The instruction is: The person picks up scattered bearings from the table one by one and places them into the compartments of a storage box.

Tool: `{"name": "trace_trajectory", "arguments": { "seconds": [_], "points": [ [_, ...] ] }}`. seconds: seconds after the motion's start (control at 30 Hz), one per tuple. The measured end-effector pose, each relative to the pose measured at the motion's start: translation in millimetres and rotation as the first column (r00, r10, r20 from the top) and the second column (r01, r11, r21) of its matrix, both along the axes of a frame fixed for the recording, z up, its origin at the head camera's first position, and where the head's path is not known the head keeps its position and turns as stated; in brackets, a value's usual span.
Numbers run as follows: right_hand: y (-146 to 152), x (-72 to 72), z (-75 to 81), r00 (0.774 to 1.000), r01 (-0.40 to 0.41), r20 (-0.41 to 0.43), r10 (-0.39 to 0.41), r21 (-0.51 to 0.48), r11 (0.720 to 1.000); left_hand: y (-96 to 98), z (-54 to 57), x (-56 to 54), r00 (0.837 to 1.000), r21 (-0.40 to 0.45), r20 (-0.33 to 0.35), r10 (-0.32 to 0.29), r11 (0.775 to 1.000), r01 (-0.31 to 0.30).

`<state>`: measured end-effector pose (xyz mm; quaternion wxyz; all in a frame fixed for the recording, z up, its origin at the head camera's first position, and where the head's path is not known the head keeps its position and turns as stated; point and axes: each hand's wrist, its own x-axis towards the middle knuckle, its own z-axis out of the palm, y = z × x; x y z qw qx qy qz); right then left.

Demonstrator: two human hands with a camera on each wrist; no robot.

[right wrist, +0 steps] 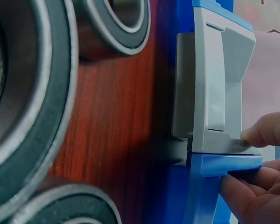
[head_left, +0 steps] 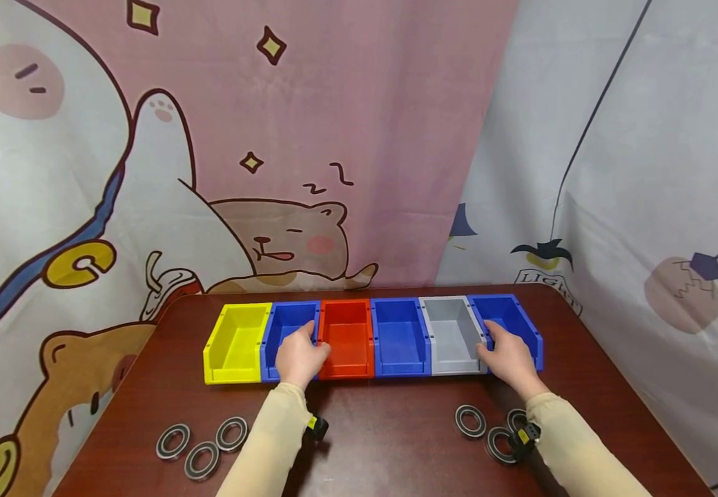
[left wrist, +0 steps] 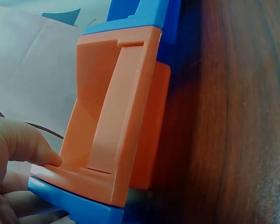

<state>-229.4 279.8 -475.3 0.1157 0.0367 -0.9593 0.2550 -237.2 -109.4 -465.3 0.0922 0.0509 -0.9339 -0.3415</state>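
My left hand pinches the touching side walls of the red bin and the blue bin left of it. In the left wrist view, its thumb lies inside the red bin, which looks orange there, with the fingers on the blue side. My right hand pinches where the grey bin meets the rightmost blue bin. In the right wrist view, the thumb is on the grey bin, and the curled fingers are within the blue bin.
A yellow bin ends the row at left; another blue bin sits between red and grey. Several ring bearings lie in front on the brown table: a left group and a right group. A printed curtain hangs behind.
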Motion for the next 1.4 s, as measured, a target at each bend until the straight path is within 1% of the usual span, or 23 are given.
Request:
{"name": "trace_trajectory", "arguments": {
  "seconds": [0.17,0.43,0.6,0.87,1.03,1.2,1.27,1.4],
  "points": [
    [0,-1.1,-2.2,1.0,-0.008,-0.005,0.008,0.004,1.0,-1.0,-3.6,-0.9,1.0,-0.006,-0.012,-0.004,1.0,0.004],
    [-2,-0.2,-2.0,1.0,-0.02,-0.008,0.02,0.002,1.0,-0.3,-7.0,-2.0,1.0,-0.004,-0.005,0.008,1.0,-0.008],
    [-3,1.1,-2.1,1.0,-0.022,0.016,0.022,0.0,1.0,0.1,-9.7,-1.9,1.0,-0.001,-0.003,0.004,1.0,-0.004],
    [-4,1.2,-1.7,0.998,-0.035,0.045,0.034,0.011,0.999,0.3,-10.7,-2.4,0.999,0.006,0.028,-0.019,1.0,0.019],
    [-3,4.0,5.8,0.995,-0.054,0.079,0.053,0.014,0.998,-0.3,-9.0,-1.8,0.999,-0.002,0.047,-0.021,1.0,0.021],
    [-1,12.3,18.7,0.991,-0.074,0.109,0.074,-0.006,0.997,0.6,-6.8,-1.5,0.998,-0.027,0.053,-0.023,0.999,0.024],
    [1,16.7,23.1,0.991,-0.088,0.103,0.088,-0.004,0.996,1.2,-6.0,-1.3,0.998,-0.035,0.056,-0.022,0.999,0.024],
    [6,25.8,27.7,0.991,-0.129,0.05,0.128,0.02,0.991,1.7,-5.1,-0.8,0.998,-0.043,0.06,-0.023,0.999,0.025]
  ]
}}
